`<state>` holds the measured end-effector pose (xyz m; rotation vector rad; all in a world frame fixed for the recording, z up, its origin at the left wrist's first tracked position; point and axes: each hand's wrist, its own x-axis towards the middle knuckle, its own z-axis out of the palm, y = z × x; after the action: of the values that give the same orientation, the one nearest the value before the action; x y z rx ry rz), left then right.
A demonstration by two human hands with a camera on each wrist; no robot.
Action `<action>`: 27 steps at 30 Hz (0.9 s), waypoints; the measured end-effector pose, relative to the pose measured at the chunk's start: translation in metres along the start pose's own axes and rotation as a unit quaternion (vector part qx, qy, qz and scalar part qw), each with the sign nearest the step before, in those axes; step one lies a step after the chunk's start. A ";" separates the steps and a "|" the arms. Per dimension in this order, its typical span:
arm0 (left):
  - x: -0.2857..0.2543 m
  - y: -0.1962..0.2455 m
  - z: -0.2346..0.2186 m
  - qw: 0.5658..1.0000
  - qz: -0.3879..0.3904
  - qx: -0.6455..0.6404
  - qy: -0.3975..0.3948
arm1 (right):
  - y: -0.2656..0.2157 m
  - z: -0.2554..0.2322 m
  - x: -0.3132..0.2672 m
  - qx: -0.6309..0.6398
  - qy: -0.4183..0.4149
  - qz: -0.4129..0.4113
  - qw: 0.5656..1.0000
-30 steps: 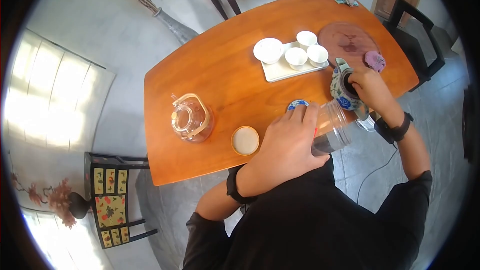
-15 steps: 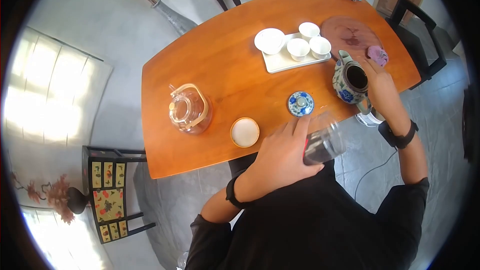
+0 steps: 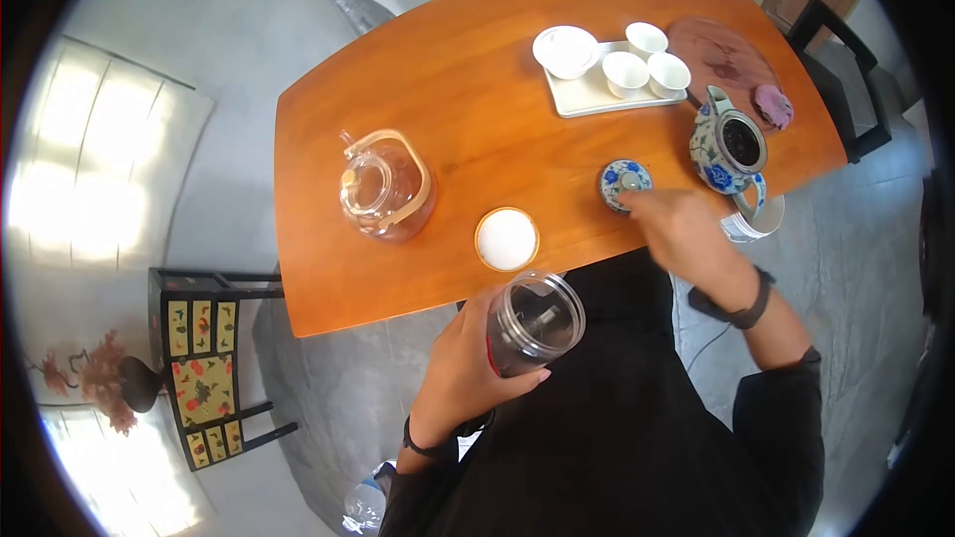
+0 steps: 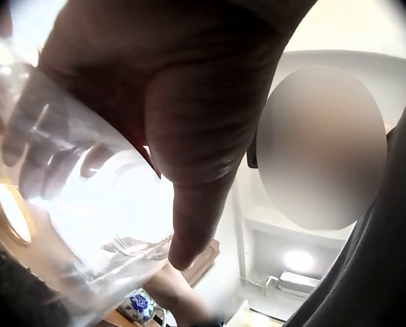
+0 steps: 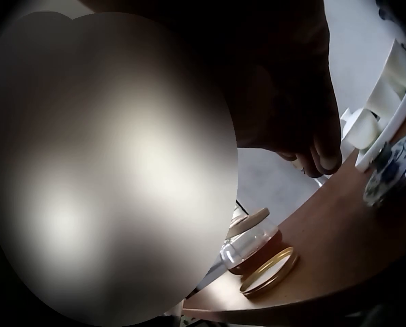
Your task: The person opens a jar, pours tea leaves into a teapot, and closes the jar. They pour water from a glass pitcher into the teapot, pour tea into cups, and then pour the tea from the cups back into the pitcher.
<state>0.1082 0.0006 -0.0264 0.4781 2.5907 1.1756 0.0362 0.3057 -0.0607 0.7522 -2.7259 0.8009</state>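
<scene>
My left hand [image 3: 460, 370] grips a clear, wide-mouthed jar [image 3: 537, 323] with its open top tilted up, close to my body. In the left wrist view, fingers and thumb wrap around the clear jar wall [image 4: 87, 225]. My right hand [image 3: 681, 234] hovers at the table's front edge, fingertips beside the blue-and-white teapot lid [image 3: 619, 171]. The right wrist view shows that lid [image 5: 394, 170] lying apart from the loosely bent fingers. The blue-and-white teapot [image 3: 718, 154] stands uncovered at the right, with dark matter inside.
A round lid with a white inside [image 3: 507, 239] lies near the front edge. Left of it stands a glass kettle [image 3: 388, 204]. Behind are a white tray [image 3: 597, 99] with white cups and a covered bowl [image 3: 565, 52], a round brown board [image 3: 721, 55] and a purple cloth [image 3: 773, 106].
My right hand has left the teapot's mouth and come left and nearer to me, beside the teapot lid. My left hand has drawn the jar left and toward my body and turned its mouth upward.
</scene>
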 end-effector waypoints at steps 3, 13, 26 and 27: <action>-0.021 -0.020 -0.006 0.999 -0.025 -0.022 0.029 | -0.028 0.041 0.008 0.067 -0.009 -0.005 0.998; -0.044 -0.045 -0.022 0.996 -0.045 -0.039 0.068 | -0.054 0.104 0.050 0.101 -0.043 0.054 0.992; -0.037 -0.055 -0.017 0.996 -0.049 -0.048 0.064 | -0.079 0.119 0.057 -0.033 -0.095 -0.026 0.995; -0.038 -0.056 -0.017 0.996 -0.050 -0.046 0.065 | -0.081 0.117 0.059 -0.017 -0.140 -0.014 0.990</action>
<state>0.1267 -0.0605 -0.0549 0.2578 2.6187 1.3245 0.0226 0.1584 -0.1022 0.9578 -2.9572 0.6883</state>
